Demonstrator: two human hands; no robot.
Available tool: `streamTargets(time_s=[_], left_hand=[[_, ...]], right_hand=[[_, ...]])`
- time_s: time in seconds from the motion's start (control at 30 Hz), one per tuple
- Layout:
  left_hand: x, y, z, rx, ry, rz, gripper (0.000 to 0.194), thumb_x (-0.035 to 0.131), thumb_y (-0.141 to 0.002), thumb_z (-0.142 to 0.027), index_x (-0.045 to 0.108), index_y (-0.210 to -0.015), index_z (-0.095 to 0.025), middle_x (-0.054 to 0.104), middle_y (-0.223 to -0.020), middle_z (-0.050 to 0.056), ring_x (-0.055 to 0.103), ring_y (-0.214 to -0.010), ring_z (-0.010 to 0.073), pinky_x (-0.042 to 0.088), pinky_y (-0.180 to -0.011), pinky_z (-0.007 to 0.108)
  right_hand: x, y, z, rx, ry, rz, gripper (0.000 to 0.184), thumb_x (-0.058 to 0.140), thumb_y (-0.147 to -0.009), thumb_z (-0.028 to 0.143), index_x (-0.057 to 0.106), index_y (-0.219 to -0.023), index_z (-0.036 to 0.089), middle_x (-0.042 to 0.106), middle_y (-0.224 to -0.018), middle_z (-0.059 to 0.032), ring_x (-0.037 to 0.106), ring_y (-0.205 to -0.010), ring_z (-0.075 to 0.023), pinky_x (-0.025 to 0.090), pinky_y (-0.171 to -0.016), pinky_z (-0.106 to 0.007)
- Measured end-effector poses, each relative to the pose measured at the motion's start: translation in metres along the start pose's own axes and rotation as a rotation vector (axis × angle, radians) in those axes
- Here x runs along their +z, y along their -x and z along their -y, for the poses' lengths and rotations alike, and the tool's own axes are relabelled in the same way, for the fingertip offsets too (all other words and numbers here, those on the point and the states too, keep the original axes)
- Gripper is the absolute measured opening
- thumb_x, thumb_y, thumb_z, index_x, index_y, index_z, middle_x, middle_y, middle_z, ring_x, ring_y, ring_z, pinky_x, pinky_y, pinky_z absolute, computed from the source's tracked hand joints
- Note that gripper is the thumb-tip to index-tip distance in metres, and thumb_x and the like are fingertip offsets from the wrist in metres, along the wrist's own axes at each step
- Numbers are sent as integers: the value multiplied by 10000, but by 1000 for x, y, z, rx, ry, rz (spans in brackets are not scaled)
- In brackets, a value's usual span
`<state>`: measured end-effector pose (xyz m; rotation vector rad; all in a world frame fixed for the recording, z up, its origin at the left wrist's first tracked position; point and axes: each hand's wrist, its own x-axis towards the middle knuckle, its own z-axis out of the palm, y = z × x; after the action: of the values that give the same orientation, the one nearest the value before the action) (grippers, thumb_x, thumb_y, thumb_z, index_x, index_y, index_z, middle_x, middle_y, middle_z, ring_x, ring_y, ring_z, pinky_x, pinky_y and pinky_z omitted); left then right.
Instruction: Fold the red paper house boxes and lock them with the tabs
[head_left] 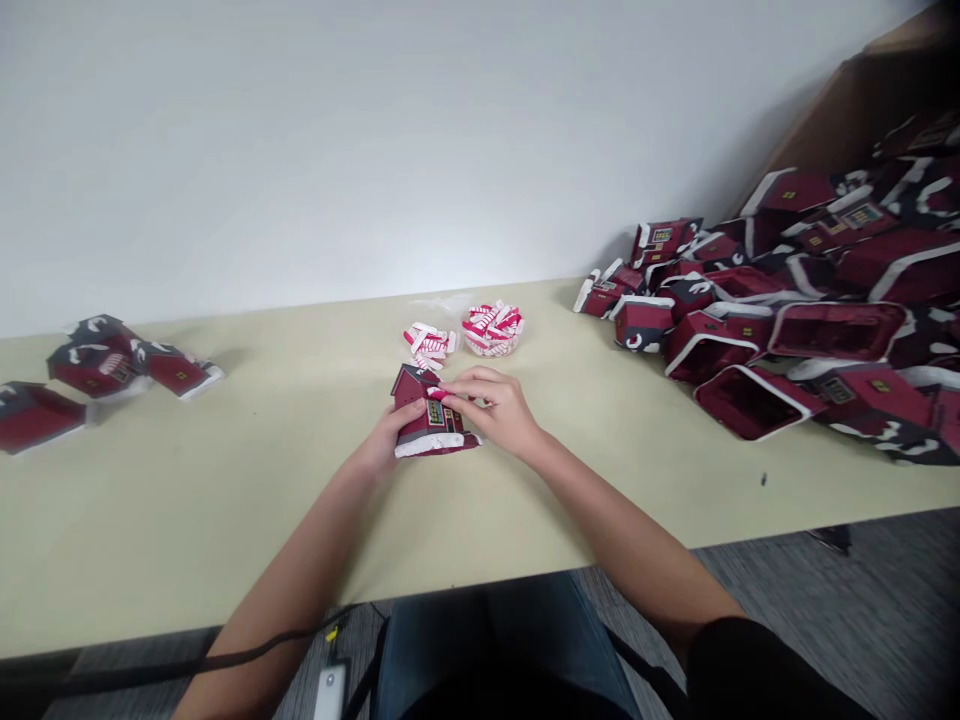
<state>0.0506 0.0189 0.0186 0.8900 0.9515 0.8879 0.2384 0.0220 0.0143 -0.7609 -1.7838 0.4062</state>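
Note:
A small dark-red paper model house (433, 420) with a white base and printed windows sits on the table, held up by my left hand (388, 437) gripping its near left side. My right hand (489, 405) reaches over from the right, its fingertips pinching a small red-and-white paper strip (439, 393) against the house's roof. Just behind the house lie a loose heap of similar strips (427, 345) and a clear bowl (493, 331) filled with more.
A large heap of red paper houses (810, 310) spills across the table's right end against a cardboard box (847, 120). Several more (97, 365) lie at the left. The pale table (225, 500) meets a white wall behind and has a near edge above a grey floor.

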Motion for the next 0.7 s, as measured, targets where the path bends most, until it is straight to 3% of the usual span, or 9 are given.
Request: streamTargets(time_s=[0.27,0.5,0.7], left_hand=[[2,5,0,3,14,60,581,830,-644,-477,662,-1075,-125,742,-1002,131,703,-933,320,521,-824,384],[7,6,0,3,40,27,653,871,-555,-515,663,-1040,-131,746,-957,113,703,-858,278,523,-761,341],[8,6,1,-23,57,18,621,880,-541,-488,671,-1005,-131,745,-910,103,695,-786,253,524,-718,334]], right_hand=[[1,1,-1,-76,-7,-34,140,665,-901,291,781,-945,225,622,-738,-14,577,-647,-128,505,-595,-273],[0,1,2,-127,27,-55,129,661,-904,267,775,-924,209,608,-722,-9,568,-632,-118,495,-575,-253],[-13,0,1,-203,77,102,164,613,-935,238,759,-1000,205,644,-785,-28,603,-682,-114,509,-611,-246]])
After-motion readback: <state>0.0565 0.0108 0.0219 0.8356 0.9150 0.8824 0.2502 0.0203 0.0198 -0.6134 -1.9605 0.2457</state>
